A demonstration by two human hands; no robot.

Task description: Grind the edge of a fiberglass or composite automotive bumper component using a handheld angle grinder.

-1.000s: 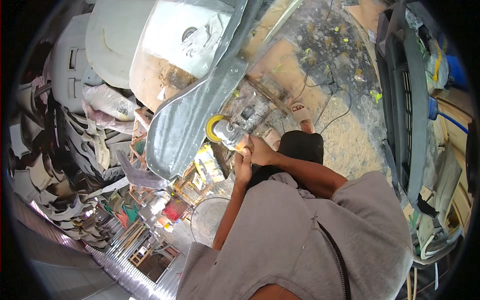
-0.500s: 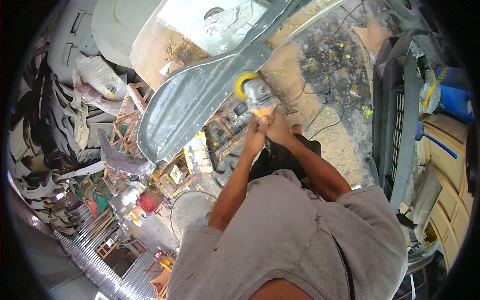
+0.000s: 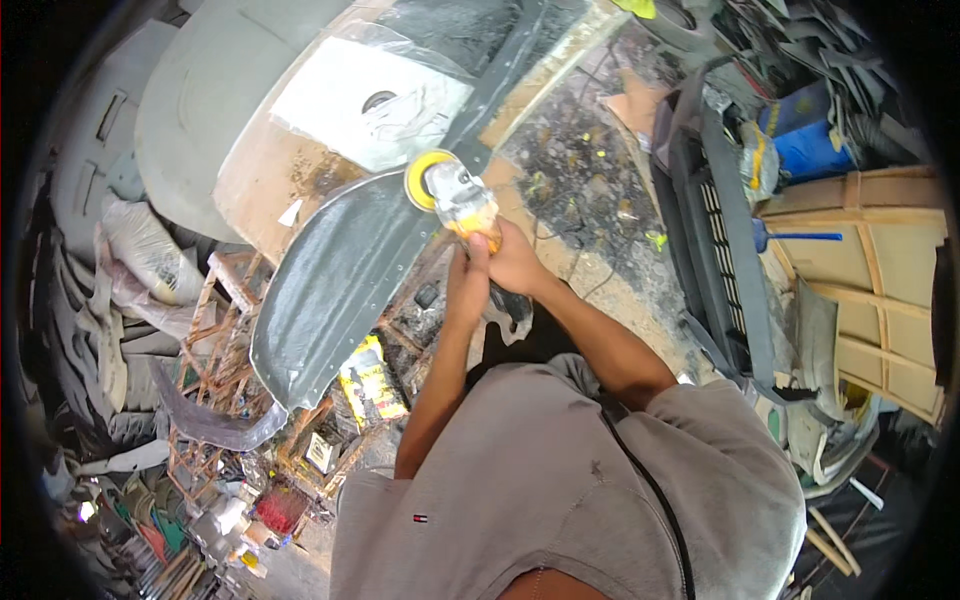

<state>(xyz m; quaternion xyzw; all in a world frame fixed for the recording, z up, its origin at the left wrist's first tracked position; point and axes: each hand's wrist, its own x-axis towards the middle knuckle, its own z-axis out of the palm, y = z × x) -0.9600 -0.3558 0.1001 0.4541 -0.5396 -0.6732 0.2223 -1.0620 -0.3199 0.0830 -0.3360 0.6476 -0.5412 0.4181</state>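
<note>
An angle grinder (image 3: 464, 204) with a round yellow pad (image 3: 431, 180) is held out in front of me with both hands. My right hand (image 3: 514, 262) is closed round its orange-and-grey body. Beside it, my left hand (image 3: 467, 288) is closed on the same body from the left. The pad is at the narrowing part of a long, curved grey moulded panel (image 3: 335, 270), by its right edge. Whether the pad touches the panel I cannot tell. The panel's broad end points down and to the left, with small dots along its rim.
Rusty metal frames (image 3: 205, 350) stand under and left of the panel, near a yellow-and-white bag (image 3: 372, 385). A white sheet (image 3: 370, 100) lies beyond. At right are a dark bumper with a slotted grille (image 3: 715, 215) and a blue drum (image 3: 808, 135). Cables cross the stained floor.
My view has turned, so the surroundings sit further left or lower. Both hands still grip the angle grinder, whose pad now shows more of its face and stays near the panel's narrow part.
</note>
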